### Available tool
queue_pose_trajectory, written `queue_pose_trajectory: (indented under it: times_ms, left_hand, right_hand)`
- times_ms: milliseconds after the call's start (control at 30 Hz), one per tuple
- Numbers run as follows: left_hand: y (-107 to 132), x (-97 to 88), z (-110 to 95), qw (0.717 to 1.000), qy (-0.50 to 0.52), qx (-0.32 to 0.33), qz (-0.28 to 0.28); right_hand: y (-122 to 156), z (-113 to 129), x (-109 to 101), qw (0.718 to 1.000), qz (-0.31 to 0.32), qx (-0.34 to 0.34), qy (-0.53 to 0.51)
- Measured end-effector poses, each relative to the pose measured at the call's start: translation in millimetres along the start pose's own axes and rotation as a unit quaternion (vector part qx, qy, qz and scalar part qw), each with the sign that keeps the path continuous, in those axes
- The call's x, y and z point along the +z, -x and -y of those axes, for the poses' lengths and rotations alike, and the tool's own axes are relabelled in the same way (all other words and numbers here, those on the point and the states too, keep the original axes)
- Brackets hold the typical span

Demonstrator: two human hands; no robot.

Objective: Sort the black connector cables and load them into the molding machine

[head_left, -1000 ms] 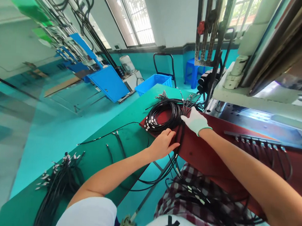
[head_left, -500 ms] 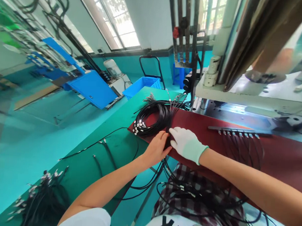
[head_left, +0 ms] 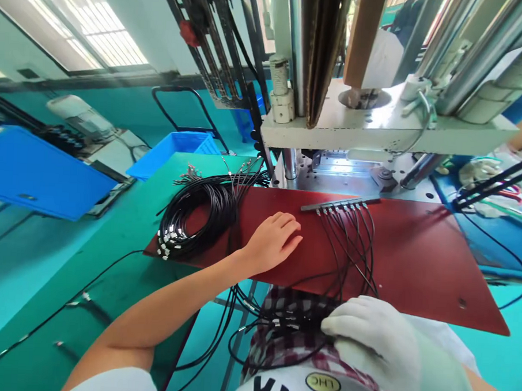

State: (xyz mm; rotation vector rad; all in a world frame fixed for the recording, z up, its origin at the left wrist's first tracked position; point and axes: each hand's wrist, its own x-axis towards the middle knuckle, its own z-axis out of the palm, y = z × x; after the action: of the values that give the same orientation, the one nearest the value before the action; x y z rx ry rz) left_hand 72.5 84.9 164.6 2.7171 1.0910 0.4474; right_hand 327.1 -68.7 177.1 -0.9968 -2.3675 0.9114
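Left hand, bare point(head_left: 273, 243): over the long dark-red flat board point(head_left: 423, 254), between the coil and the bar; contact with the surface cannot be told.
Left fingers point(head_left: 286, 221): loosely bent, side by side, thumb parted; nothing visible in grasp.
Right hand, in a white knit glove point(head_left: 378, 339): low over the lap, at the near edge of the board.
Right fingers point(head_left: 346, 325): curled, tips against or just above the lap cables; cannot tell whether gripping.
Lap cables, thin and black with pale sleeves point(head_left: 296, 325): bunched on the red-and-black plaid cloth point(head_left: 271, 357).
Coil of glossy black cables with silvery ends point(head_left: 223, 208): at the board's left end, partly over the green tabletop point(head_left: 126, 212).
Slim dark bar point(head_left: 308, 208): near the board's far edge, with a row of black cables trailing nearward.
White-framed metal press point(head_left: 388, 136): just beyond the bar.
Blue plastic crate point(head_left: 176, 148): beyond the tabletop's far end.
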Motion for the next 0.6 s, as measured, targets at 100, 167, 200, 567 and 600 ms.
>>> queue_pose_trajectory:
  times_ms: [100, 167, 200, 567, 600]
  left_hand:
    - [-35.6, 13.0, -3.3, 0.999, 0.004, 0.032, 0.016]
    - [-58.9, 22.3, -4.8, 0.999, 0.007, 0.045, 0.016]
    - [-70.0, 27.4, -5.6, 0.999, 0.009, 0.049, 0.014]
    - [-123.6, 76.3, -0.3, 0.999, 0.038, 0.013, -0.006]
    - [-123.1, 78.1, 0.3, 0.999, 0.038, 0.008, -0.009]
  right_hand:
    - [22.0, -14.4, -14.6, 0.998, -0.049, 0.035, 0.016]
    - [31.6, -23.1, -24.4, 0.995, -0.066, 0.070, 0.024]
    - [34.6, -27.3, -28.5, 0.993, -0.075, 0.085, 0.026]
    - [23.8, -68.1, -42.3, 0.988, -0.092, 0.089, 0.089]
    - [15.9, -72.1, -45.5, 0.987, -0.095, 0.084, 0.095]
